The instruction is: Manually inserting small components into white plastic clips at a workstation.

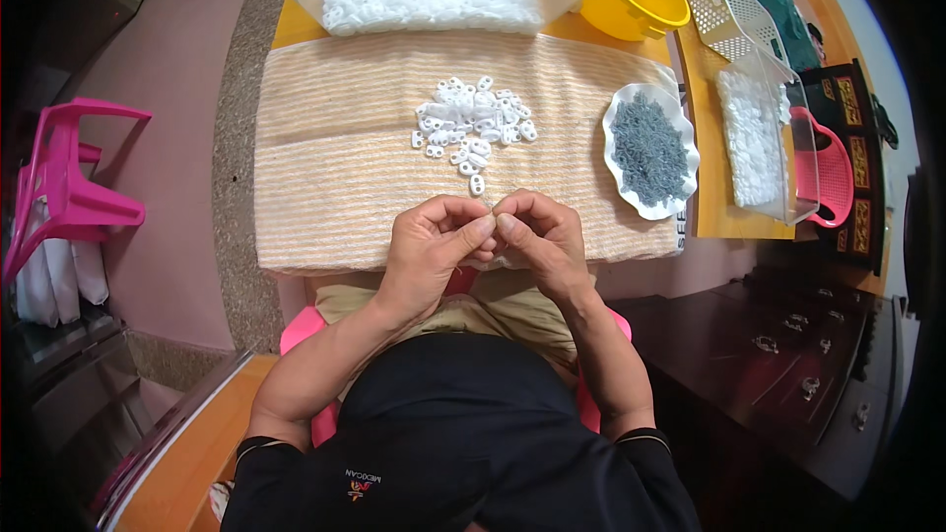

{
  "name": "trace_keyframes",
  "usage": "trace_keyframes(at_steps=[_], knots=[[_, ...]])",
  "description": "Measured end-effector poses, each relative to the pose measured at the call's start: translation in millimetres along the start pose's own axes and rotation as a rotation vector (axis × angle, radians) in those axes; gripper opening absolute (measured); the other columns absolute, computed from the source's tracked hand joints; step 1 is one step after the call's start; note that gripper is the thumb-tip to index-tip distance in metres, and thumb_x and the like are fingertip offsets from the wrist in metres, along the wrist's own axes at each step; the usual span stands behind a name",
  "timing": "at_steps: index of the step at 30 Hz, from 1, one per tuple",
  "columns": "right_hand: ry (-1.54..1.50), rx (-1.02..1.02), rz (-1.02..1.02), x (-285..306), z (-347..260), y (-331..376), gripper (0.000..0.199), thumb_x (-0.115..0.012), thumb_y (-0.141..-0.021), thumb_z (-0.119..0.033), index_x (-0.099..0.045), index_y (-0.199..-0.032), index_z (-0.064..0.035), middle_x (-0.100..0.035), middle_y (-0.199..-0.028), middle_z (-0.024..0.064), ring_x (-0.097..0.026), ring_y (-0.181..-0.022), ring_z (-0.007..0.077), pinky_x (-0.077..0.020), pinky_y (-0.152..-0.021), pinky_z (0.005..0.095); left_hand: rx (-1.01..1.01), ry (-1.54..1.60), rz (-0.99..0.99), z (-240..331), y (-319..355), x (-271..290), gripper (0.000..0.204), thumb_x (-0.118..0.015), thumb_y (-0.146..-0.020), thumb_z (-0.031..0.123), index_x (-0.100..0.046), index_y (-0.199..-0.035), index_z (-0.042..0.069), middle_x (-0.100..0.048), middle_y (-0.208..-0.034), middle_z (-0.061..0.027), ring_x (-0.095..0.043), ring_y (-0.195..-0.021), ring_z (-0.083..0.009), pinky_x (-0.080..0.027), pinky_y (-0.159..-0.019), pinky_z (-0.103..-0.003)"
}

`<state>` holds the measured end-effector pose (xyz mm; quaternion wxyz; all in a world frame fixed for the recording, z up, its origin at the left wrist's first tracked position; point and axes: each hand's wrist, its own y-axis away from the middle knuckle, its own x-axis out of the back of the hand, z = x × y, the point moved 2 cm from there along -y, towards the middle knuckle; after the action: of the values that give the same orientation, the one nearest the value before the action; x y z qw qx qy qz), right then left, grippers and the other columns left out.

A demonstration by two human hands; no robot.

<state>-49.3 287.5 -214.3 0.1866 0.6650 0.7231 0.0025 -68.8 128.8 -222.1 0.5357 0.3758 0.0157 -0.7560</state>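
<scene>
Over the middle of the worktop's (296,28) near edge, the left hand (431,239) and right hand (548,239) meet, each one's fingers together with its thumb; whatever they pinch is too small to tell. Just beyond lies a loose white piece (477,185), then a heap of white pieces (463,113). A dish (654,210) of grey bits (648,150) sits near the right edge.

Sm. wht. plastic two-hole pcs. (458,116): loose heap, partly overlapping, approx. ctr. of striped cloth (335,153); single oval pc. (477,185) at near end, flat, holes up.
</scene>
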Motion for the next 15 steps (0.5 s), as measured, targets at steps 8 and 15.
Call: trace_keyframes(at_steps=[8, 15], knots=[[0.006, 0.031, 0.004, 1.2, 3.5, 1.5, 0.012, -0.061, -0.093, -0.01, -0.063, -0.098, 0.0013, -0.064, -0.094, 0.0052, -0.059, -0.084, 0.0092, -0.0486, -0.073, 0.023, -0.05, 0.006, -0.011, 0.0, -0.4, -1.7, 0.011, -0.065, -0.089, 0.006, -0.062, -0.098, 0.001, -0.066, -0.082, -0.0055, -0.063, -0.071, -0.0083, -0.055, -0.065, -0.021], [0.037, 0.087, 0.022, 0.1, 3.0, 0.7, 0.012, -0.061, -0.093, -0.01, -0.063, -0.097, 0.0018, -0.062, -0.095, 0.0047, -0.058, -0.086, 0.0096, -0.0464, -0.077, 0.0224, 0.013, 0.016, -0.011, 0.9, -0.3, 0.1, 0.015, -0.063, -0.09, 0.005, -0.062, -0.103, -0.001, -0.067, -0.086, -0.0076, -0.065, -0.075, -0.0105, -0.056, -0.07, -0.023]])
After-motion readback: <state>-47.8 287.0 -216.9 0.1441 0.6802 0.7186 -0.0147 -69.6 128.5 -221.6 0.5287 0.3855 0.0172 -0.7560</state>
